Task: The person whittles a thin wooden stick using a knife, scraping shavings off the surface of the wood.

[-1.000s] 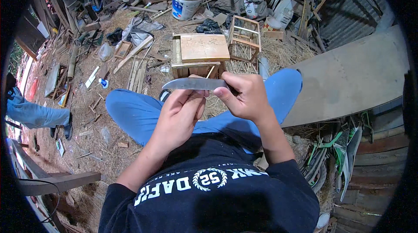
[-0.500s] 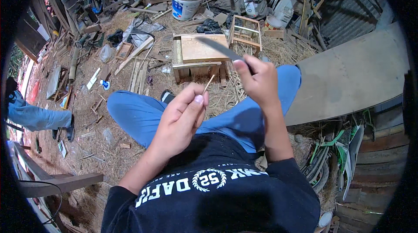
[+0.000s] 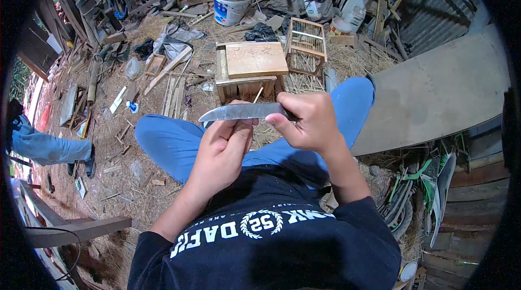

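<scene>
My right hand point(image 3: 306, 122) is closed round the dark handle of a knife point(image 3: 241, 111). Its broad grey blade points left and lies across the fingers of my left hand point(image 3: 225, 146). Between the left thumb and fingers I pinch a thin wooden stick point(image 3: 258, 94), whose pale tip sticks up behind the blade. The blade hides the stick's middle and part of the left fingers. Both hands are above my lap, between my bent knees.
Ahead stands a low wooden bench point(image 3: 255, 61) beside a slatted wooden frame point(image 3: 306, 40). A white bucket point(image 3: 233, 2) is behind it. A large flat board point(image 3: 434, 89) extends on the right, above a green and white motorbike point(image 3: 429, 192). Another person's leg point(image 3: 54, 143) shows at left.
The knife has come down and left from its raised, tilted position, so its blade now lies level across the stick and my left fingers. My left hand has barely moved.
</scene>
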{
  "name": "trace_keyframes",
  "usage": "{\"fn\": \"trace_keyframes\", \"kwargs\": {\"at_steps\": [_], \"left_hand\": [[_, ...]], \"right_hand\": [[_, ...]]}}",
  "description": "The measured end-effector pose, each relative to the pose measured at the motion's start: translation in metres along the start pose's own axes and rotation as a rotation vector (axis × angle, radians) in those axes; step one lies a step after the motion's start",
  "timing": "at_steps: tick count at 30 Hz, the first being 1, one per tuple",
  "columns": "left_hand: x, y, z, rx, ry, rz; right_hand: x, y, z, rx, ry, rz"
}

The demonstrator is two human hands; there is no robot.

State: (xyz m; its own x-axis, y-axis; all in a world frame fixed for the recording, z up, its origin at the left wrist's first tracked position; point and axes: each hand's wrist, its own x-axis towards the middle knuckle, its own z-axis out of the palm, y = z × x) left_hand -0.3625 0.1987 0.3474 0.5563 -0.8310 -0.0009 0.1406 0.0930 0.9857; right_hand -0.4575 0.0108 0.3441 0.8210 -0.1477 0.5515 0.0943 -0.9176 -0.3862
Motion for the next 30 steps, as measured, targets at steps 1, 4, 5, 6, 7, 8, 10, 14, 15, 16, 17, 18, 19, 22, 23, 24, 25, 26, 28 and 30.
{"fn": "trace_keyframes", "kwargs": {"at_steps": [1,4,5,6,7,8,10,14,15,16,17,18,19,22,23,24,25,26,28,30], "left_hand": [[-0.001,-0.001,0.0,0.0,0.006,0.005],[0.001,0.001,-0.001,-0.006,0.015,0.031],[0.001,0.003,-0.002,-0.009,0.017,0.041],[-0.001,0.003,-0.002,-0.02,-0.01,0.023],[-0.004,0.004,-0.002,-0.029,-0.036,0.009],[-0.006,0.005,-0.002,-0.038,-0.061,-0.005],[-0.003,0.005,-0.002,-0.025,-0.049,0.001],[0.001,0.002,0.0,-0.011,0.018,0.042],[0.001,0.003,0.002,-0.012,0.036,0.044],[0.0,0.003,0.001,-0.002,0.043,0.021],[-0.001,0.002,0.0,0.008,0.051,-0.003],[-0.002,0.001,-0.001,0.017,0.059,-0.026],[-0.002,0.002,0.0,0.007,0.058,-0.028],[-0.003,0.001,0.0,0.001,0.055,-0.019],[-0.004,0.0,0.0,0.014,0.054,-0.006],[-0.004,0.0,0.0,0.028,0.053,0.008],[-0.003,0.001,-0.001,0.026,0.037,0.019],[-0.002,0.004,-0.002,0.024,0.021,0.03],[-0.004,0.007,-0.001,0.011,-0.002,0.032],[-0.007,0.009,0.0,-0.013,-0.019,0.015]], "right_hand": [[0.0,0.0,0.0,-0.005,0.005,-0.007],[0.001,0.004,0.0,0.0,0.054,0.036],[0.002,0.008,0.0,-0.028,0.076,0.112],[0.003,0.015,0.001,-0.056,0.098,0.188],[0.004,0.021,0.0,-0.083,0.122,0.259],[0.002,0.026,-0.001,-0.04,0.144,0.281],[0.001,0.031,-0.003,0.046,0.184,0.328],[-0.002,0.006,0.001,0.114,0.08,0.125],[-0.003,0.006,0.007,0.129,0.091,0.077],[-0.003,0.004,0.007,0.105,0.071,0.052],[-0.002,0.001,0.007,0.08,0.052,0.028],[-0.002,-0.001,0.007,0.055,0.032,0.003],[-0.002,-0.001,0.007,0.066,0.021,0.022],[0.0,0.0,0.006,0.072,0.028,0.004],[0.001,-0.001,0.004,0.043,0.034,0.0],[0.003,-0.001,0.001,0.013,0.04,-0.005],[0.005,0.0,-0.001,-0.017,0.044,-0.009],[0.007,0.006,-0.001,-0.045,0.073,0.084],[0.011,0.022,-0.004,-0.103,0.132,0.269],[0.01,0.024,-0.011,0.069,0.165,0.32]]}}
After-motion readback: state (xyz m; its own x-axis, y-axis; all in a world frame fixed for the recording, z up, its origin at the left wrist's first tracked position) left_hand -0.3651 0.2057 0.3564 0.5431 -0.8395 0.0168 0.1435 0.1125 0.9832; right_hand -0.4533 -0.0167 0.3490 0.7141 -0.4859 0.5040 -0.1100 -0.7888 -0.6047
